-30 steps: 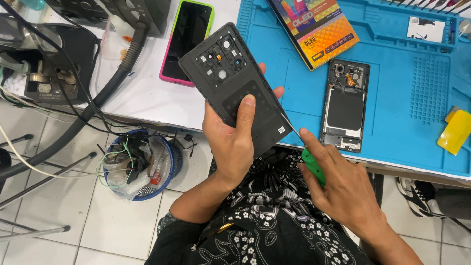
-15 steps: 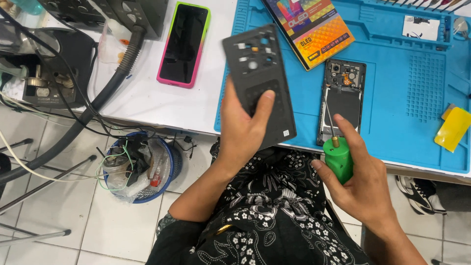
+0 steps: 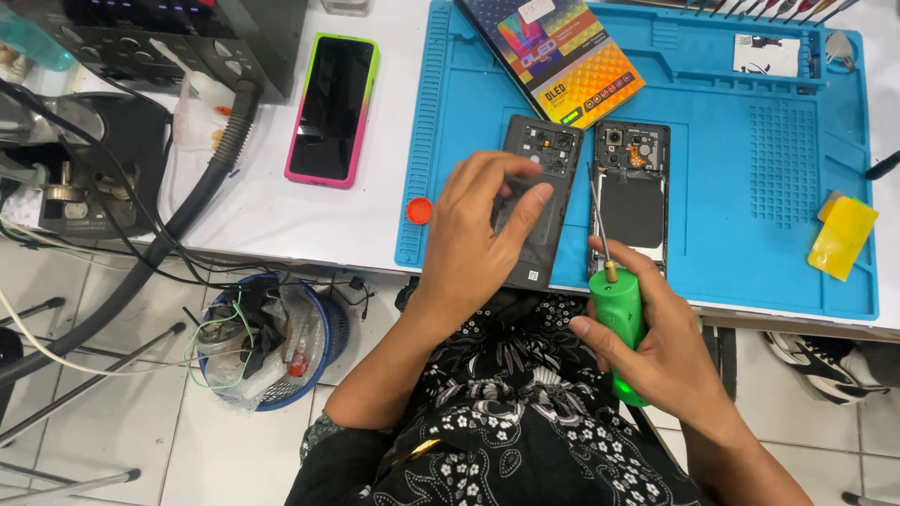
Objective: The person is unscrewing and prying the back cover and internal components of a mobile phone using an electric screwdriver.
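L hand [image 3: 483, 230] lies flat, fingers spread, on the back cover [image 3: 539, 201], pressing or holding it on the blue mat [image 3: 750, 234]. It's not a closed grasp, more palm and fingertips on top. Cover's long axis runs near-far, camera-cutout end far, near end at the mat's near edge.

R hand [image 3: 656, 342] is clenched round the green handle of a screwdriver [image 3: 614, 300]. Shaft points far and slightly left; its tip sits at the left edge of the open phone [image 3: 633, 192], roughly mid-to-upper frame. Can't tell if the tip is actually seated in a screw.

Key relation: phone lies just right of the cover, parallel, same near-far axis, nearly touching. It's straight ahead (far) of the R hand, with driver shaft roughly in line w/ its long side. R hand is the nearer one to the phone; L hand is busy w/ the cover beside it.

Elsewhere: pink-edged phone [image 3: 333, 108] face up well left on the white table; small red cap [image 3: 419, 210] just left of the mat; printed box [image 3: 558, 56] at far edge; yellow pad [image 3: 842, 234] at far right.
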